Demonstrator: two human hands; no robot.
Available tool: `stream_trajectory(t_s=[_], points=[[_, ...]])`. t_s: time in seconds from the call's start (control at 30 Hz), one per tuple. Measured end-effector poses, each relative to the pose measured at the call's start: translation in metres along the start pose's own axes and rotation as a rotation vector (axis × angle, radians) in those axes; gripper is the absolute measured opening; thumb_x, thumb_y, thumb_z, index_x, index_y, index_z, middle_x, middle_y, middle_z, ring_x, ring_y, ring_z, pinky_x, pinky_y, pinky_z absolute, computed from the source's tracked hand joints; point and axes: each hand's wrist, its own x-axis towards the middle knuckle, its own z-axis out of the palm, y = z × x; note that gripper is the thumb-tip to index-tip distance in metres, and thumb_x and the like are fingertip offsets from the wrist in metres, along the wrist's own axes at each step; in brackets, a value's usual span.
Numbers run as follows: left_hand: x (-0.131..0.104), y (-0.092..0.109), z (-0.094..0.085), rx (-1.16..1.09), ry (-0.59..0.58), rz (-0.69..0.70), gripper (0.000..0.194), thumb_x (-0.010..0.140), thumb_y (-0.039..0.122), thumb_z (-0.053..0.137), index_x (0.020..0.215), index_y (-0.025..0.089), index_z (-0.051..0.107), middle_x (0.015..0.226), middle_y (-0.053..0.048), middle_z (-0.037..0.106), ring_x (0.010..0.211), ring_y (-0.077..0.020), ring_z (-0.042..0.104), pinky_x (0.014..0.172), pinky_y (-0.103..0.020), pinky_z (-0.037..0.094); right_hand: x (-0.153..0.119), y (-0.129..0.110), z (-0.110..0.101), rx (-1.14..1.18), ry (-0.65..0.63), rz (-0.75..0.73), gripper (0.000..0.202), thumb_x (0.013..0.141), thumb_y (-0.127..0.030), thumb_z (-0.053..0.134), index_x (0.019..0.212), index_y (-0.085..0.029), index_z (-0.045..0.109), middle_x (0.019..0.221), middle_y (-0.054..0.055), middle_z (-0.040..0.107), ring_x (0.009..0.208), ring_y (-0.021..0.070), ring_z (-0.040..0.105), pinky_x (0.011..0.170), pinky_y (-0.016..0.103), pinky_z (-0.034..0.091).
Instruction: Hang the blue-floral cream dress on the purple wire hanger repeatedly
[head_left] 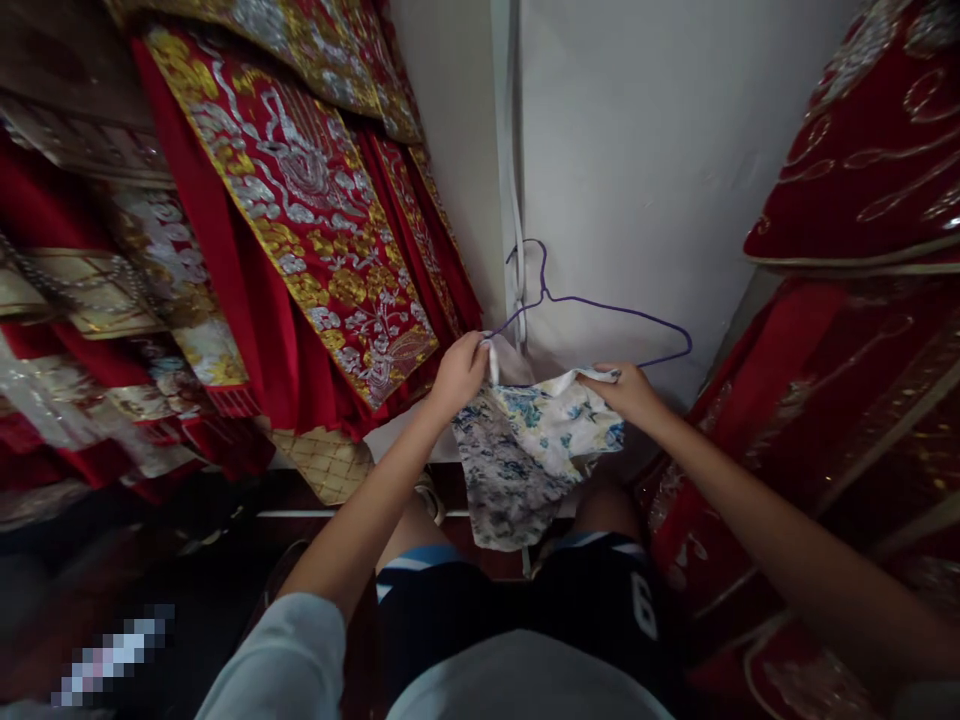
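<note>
A purple wire hanger (611, 306) stands upright in front of the pale wall, its hook at the top. Over its lower part hangs a small floral garment (517, 470), white with blue and yellow flowers; I cannot make out which kind of garment it is. My left hand (459, 378) pinches the garment's white edge close to the hanger's left end. On the other side, my right hand (628, 392) grips the garment's top edge below the hanger's right arm. The hanger's lower bar is mostly covered by the cloth.
Red costumes with gold and silver embroidery (322, 200) hang at the left. More dark red embroidered fabric (862, 160) fills the right side. A white pipe (512, 150) runs down the wall (637, 130) ahead. My legs in dark shorts (600, 600) are below the garment.
</note>
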Motion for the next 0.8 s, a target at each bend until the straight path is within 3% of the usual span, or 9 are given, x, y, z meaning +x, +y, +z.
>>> stream_trajectory(t_s=[0.13, 0.23, 0.33, 0.43, 0.53, 0.6, 0.67, 0.73, 0.8], points=[[0.014, 0.01, 0.011, 0.102, 0.012, -0.034, 0.025, 0.094, 0.026, 0.049, 0.117, 0.02, 0.056, 0.108, -0.008, 0.07, 0.097, -0.0235, 0.067, 0.086, -0.034, 0.05, -0.003, 0.002, -0.004, 0.011, 0.002, -0.047, 0.048, 0.068, -0.064, 0.07, 0.067, -0.017, 0.065, 0.058, 0.001, 0.057, 0.054, 0.0146, 0.049, 0.051, 0.025, 0.034], [0.012, 0.005, 0.012, 0.158, -0.003, 0.012, 0.028, 0.097, 0.031, 0.045, 0.121, 0.023, 0.059, 0.113, -0.006, 0.071, 0.103, -0.0239, 0.067, 0.086, -0.033, 0.049, -0.007, 0.0, -0.017, -0.024, 0.0, -0.179, 0.041, 0.069, -0.049, 0.072, 0.093, -0.016, 0.07, 0.071, 0.004, 0.067, 0.063, 0.0175, 0.058, 0.056, 0.026, 0.042], [0.01, -0.003, 0.005, 0.214, -0.016, 0.058, 0.03, 0.099, 0.031, 0.04, 0.115, 0.021, 0.064, 0.115, -0.007, 0.071, 0.107, -0.0237, 0.066, 0.088, -0.032, 0.048, -0.011, -0.003, -0.031, -0.051, 0.133, -0.237, 0.078, 0.067, -0.033, 0.074, 0.14, -0.018, 0.05, 0.075, 0.002, 0.069, 0.06, 0.0176, 0.059, 0.055, 0.026, 0.043], [0.013, -0.006, -0.009, 0.275, -0.031, 0.082, 0.03, 0.097, 0.03, 0.042, 0.111, 0.019, 0.067, 0.11, -0.008, 0.072, 0.101, -0.0236, 0.067, 0.086, -0.032, 0.048, -0.006, -0.006, -0.044, -0.138, 0.332, -0.203, 0.101, 0.063, -0.023, 0.076, 0.153, -0.014, 0.032, 0.07, 0.0, 0.067, 0.054, 0.017, 0.056, 0.055, 0.027, 0.042], [0.018, -0.008, -0.025, 0.354, -0.062, 0.12, 0.028, 0.096, 0.031, 0.043, 0.102, 0.019, 0.068, 0.097, -0.008, 0.072, 0.091, -0.0244, 0.067, 0.079, -0.032, 0.048, 0.006, -0.01, -0.054, -0.263, 0.337, -0.115, 0.077, 0.062, -0.013, 0.075, 0.136, -0.006, 0.057, 0.068, 0.005, 0.069, 0.055, 0.0164, 0.056, 0.056, 0.028, 0.041], [0.02, -0.011, -0.035, 0.394, -0.064, 0.145, 0.027, 0.095, 0.03, 0.044, 0.097, 0.019, 0.068, 0.093, -0.008, 0.07, 0.087, -0.0242, 0.066, 0.075, -0.032, 0.047, 0.012, -0.014, -0.06, -0.309, 0.28, -0.089, 0.04, 0.068, -0.011, 0.07, 0.107, -0.004, 0.074, 0.068, 0.008, 0.069, 0.059, 0.0157, 0.057, 0.057, 0.028, 0.038], [0.021, -0.017, -0.045, 0.385, -0.036, 0.16, 0.026, 0.095, 0.032, 0.045, 0.094, 0.019, 0.067, 0.094, -0.008, 0.067, 0.086, -0.0229, 0.064, 0.075, -0.032, 0.047, 0.012, -0.019, -0.066, -0.293, 0.216, -0.047, 0.015, 0.072, -0.013, 0.067, 0.081, -0.005, 0.077, 0.062, 0.007, 0.067, 0.059, 0.0137, 0.055, 0.056, 0.028, 0.035], [0.019, -0.027, -0.053, 0.315, 0.029, 0.167, 0.026, 0.096, 0.034, 0.045, 0.095, 0.019, 0.066, 0.101, -0.009, 0.065, 0.091, -0.0218, 0.063, 0.081, -0.031, 0.048, 0.007, -0.026, -0.072, -0.144, 0.129, 0.1, 0.013, 0.072, -0.017, 0.072, 0.072, -0.005, 0.075, 0.057, 0.005, 0.065, 0.055, 0.0126, 0.054, 0.055, 0.028, 0.035], [0.016, -0.036, -0.057, 0.223, 0.116, 0.158, 0.026, 0.096, 0.036, 0.047, 0.103, 0.018, 0.063, 0.108, -0.01, 0.063, 0.099, -0.0215, 0.061, 0.088, -0.031, 0.047, -0.001, -0.032, -0.076, 0.128, 0.007, 0.301, 0.019, 0.072, -0.022, 0.076, 0.079, -0.004, 0.075, 0.062, 0.007, 0.069, 0.054, 0.0149, 0.059, 0.056, 0.029, 0.041]])
